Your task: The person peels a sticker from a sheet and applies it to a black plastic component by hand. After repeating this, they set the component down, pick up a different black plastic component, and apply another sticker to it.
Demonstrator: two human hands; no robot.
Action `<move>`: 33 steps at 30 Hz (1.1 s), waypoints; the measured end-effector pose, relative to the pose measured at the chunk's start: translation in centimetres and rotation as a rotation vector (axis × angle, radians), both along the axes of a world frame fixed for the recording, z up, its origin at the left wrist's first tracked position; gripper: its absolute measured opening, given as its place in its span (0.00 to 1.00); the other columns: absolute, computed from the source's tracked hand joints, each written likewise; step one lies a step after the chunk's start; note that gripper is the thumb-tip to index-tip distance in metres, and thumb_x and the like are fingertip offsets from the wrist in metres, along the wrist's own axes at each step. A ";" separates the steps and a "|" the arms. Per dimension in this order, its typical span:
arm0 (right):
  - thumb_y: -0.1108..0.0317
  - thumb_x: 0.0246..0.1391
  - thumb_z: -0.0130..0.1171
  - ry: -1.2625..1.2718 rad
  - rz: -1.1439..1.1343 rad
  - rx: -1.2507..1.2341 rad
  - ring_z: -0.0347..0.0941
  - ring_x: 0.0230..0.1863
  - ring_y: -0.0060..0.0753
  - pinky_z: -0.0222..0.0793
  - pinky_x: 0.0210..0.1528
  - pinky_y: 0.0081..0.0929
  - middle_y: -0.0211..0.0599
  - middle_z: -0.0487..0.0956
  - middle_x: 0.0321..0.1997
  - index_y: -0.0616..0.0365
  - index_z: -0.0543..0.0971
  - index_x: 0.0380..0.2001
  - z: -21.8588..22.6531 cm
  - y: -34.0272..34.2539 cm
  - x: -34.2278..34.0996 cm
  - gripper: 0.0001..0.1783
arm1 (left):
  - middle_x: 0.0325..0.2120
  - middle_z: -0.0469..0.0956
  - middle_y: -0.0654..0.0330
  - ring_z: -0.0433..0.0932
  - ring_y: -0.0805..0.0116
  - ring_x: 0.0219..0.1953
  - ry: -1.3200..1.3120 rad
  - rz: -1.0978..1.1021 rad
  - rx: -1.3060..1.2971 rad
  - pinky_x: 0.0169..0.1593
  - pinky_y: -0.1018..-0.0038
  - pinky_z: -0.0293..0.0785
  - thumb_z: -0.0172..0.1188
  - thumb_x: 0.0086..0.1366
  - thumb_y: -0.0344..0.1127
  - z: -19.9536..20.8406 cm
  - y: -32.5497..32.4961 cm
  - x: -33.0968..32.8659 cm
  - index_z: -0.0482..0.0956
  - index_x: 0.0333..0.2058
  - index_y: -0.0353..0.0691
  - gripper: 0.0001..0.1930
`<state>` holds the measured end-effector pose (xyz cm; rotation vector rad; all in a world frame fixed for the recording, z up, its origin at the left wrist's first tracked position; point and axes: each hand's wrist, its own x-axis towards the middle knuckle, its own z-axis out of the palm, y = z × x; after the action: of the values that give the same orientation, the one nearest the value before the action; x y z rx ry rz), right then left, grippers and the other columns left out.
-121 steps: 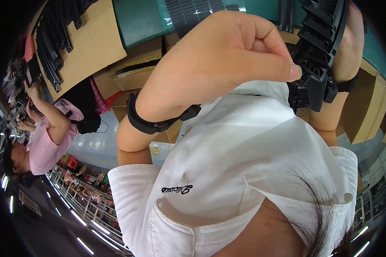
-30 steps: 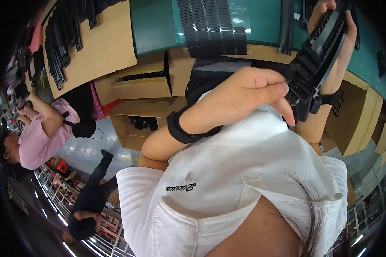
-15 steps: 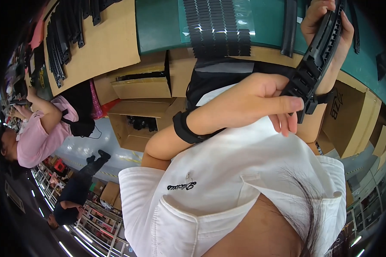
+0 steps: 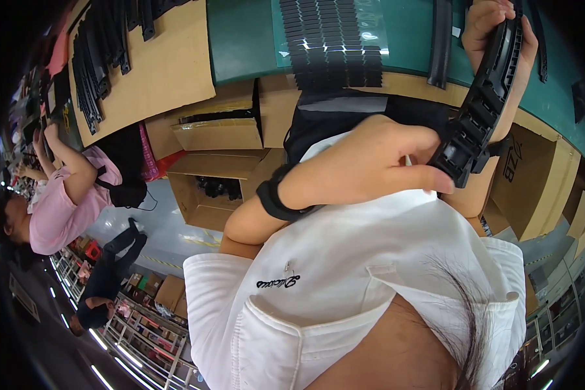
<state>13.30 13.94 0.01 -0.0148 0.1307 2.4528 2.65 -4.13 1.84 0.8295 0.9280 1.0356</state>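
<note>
A long black plastic part (image 4: 478, 110) with a row of slotted cells along it is held up at the front edge of the green table. My left hand (image 4: 390, 159) pinches its near end, the thumb lying along the lower edge and the other fingers mostly hidden behind it. Around its far end my right hand (image 4: 487, 29) is closed, fingertips on the top edge. A black band (image 4: 281, 195) circles my left wrist. Beyond the part, a black strip (image 4: 440, 42) lies on the table.
Rows of small black strips (image 4: 331, 39) sit on a clear sheet on the green table (image 4: 244, 39). Cardboard (image 4: 166, 71) at left bears long black parts. Open boxes stand below, one (image 4: 205, 211) with black pieces inside. A co-worker in pink (image 4: 68, 208) works at left; another person (image 4: 107, 279) is farther back.
The black part has turned in my hands, showing more of its slotted face. My left fingers have curled behind it. The co-worker's arms and the person farther back have shifted.
</note>
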 end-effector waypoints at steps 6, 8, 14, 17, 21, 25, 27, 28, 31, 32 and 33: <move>0.70 0.49 0.57 -0.048 -0.006 -0.012 0.73 0.36 0.28 0.75 0.45 0.27 0.34 0.74 0.32 0.64 0.71 0.40 -0.4 0.3 0.4 0.14 | 0.25 0.77 0.64 0.74 0.68 0.27 1.202 0.558 0.399 0.32 0.76 0.69 0.67 0.47 0.34 -3.5 1.7 -3.1 0.78 0.27 0.40 0.09; 0.70 0.50 0.57 -0.056 0.025 -0.044 0.72 0.36 0.29 0.74 0.44 0.26 0.34 0.74 0.32 0.64 0.71 0.39 -0.5 0.2 0.2 0.14 | 0.22 0.74 0.65 0.71 0.66 0.26 1.328 0.689 0.496 0.29 0.73 0.67 0.68 0.43 0.35 -5.3 2.4 -3.8 0.78 0.26 0.42 0.10; 0.69 0.50 0.57 -0.064 0.005 -0.029 0.72 0.36 0.29 0.74 0.42 0.25 0.34 0.73 0.33 0.64 0.71 0.39 -0.9 0.4 -0.1 0.13 | 0.20 0.73 0.66 0.70 0.65 0.27 1.384 0.813 0.457 0.28 0.71 0.66 0.69 0.41 0.33 -7.0 3.0 -3.3 0.79 0.22 0.43 0.08; 0.70 0.51 0.56 -0.074 0.004 -0.021 0.71 0.36 0.28 0.74 0.42 0.24 0.35 0.73 0.33 0.63 0.71 0.39 -0.9 0.6 0.1 0.13 | 0.20 0.72 0.67 0.69 0.65 0.27 1.370 0.791 0.357 0.29 0.71 0.64 0.68 0.40 0.33 -6.8 3.4 -3.2 0.78 0.18 0.44 0.07; 0.69 0.51 0.56 -0.080 0.012 -0.024 0.72 0.36 0.28 0.74 0.42 0.24 0.35 0.73 0.33 0.63 0.71 0.39 -1.1 0.7 0.1 0.13 | 0.19 0.72 0.68 0.69 0.66 0.27 1.400 0.831 0.356 0.29 0.71 0.63 0.68 0.41 0.33 -7.1 3.6 -2.8 0.78 0.17 0.45 0.06; 0.69 0.51 0.56 -0.086 0.031 -0.016 0.72 0.36 0.29 0.74 0.43 0.24 0.35 0.74 0.32 0.63 0.71 0.39 -1.0 0.6 0.2 0.13 | 0.18 0.71 0.68 0.68 0.65 0.26 1.332 0.870 0.395 0.29 0.70 0.62 0.67 0.41 0.33 -7.5 3.5 -2.9 0.77 0.17 0.45 0.06; 0.69 0.51 0.56 -0.094 0.036 -0.005 0.72 0.36 0.29 0.74 0.43 0.24 0.35 0.74 0.32 0.63 0.71 0.38 -1.1 0.6 0.2 0.13 | 0.18 0.72 0.67 0.68 0.65 0.26 1.285 0.842 0.359 0.29 0.70 0.62 0.67 0.41 0.33 -7.3 3.3 -3.0 0.77 0.17 0.44 0.06; 0.69 0.51 0.56 -0.098 0.036 0.002 0.73 0.35 0.29 0.74 0.43 0.24 0.35 0.74 0.32 0.63 0.71 0.38 -1.2 0.7 0.3 0.13 | 0.19 0.72 0.67 0.68 0.64 0.26 1.236 0.816 0.330 0.30 0.70 0.63 0.67 0.42 0.33 -6.9 3.4 -3.1 0.78 0.17 0.44 0.06; 0.69 0.51 0.56 -0.105 0.038 0.001 0.73 0.35 0.29 0.74 0.44 0.24 0.35 0.74 0.32 0.63 0.71 0.38 -1.5 0.7 0.5 0.12 | 0.21 0.74 0.66 0.69 0.65 0.27 1.119 0.752 0.268 0.32 0.72 0.64 0.67 0.43 0.32 -6.2 3.1 -3.6 0.78 0.19 0.43 0.05; 0.69 0.51 0.56 -0.108 0.041 0.002 0.73 0.35 0.29 0.74 0.44 0.24 0.35 0.74 0.32 0.63 0.71 0.38 -1.5 0.7 0.6 0.12 | 0.23 0.76 0.65 0.70 0.66 0.28 1.054 0.720 0.235 0.33 0.73 0.65 0.66 0.44 0.31 -6.0 3.0 -3.8 0.79 0.19 0.42 0.04; 0.69 0.51 0.56 -0.111 0.040 0.000 0.73 0.35 0.29 0.74 0.44 0.24 0.35 0.74 0.32 0.63 0.71 0.38 -1.5 0.7 0.7 0.12 | 0.25 0.77 0.64 0.71 0.67 0.30 0.986 0.689 0.199 0.35 0.75 0.66 0.66 0.45 0.30 -5.7 2.8 -3.9 0.79 0.20 0.42 0.04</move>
<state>13.99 14.61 -1.47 -0.1542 0.0820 2.4856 -1.27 -1.33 -3.82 1.2621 2.0703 1.3213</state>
